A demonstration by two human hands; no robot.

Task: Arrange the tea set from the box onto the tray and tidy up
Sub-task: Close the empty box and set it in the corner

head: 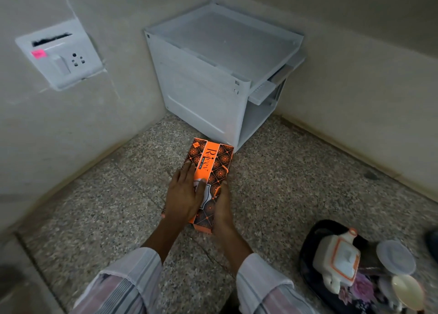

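An orange and black patterned box (213, 162) lies closed on the speckled floor in front of me. My left hand (183, 193) lies flat on its lid with the fingers straight. My right hand (222, 204) holds the box's right side, fingers wrapped around the edge. At the lower right a dark floral tray (308, 254) carries a white teapot with orange trim (339, 259), a stack of white saucers (395, 257) and a cup (406, 290).
A white plastic shelf unit (213, 72) stands in the corner just beyond the box. A wall socket plate (59, 53) is on the left wall. Walls close in on the left and right.
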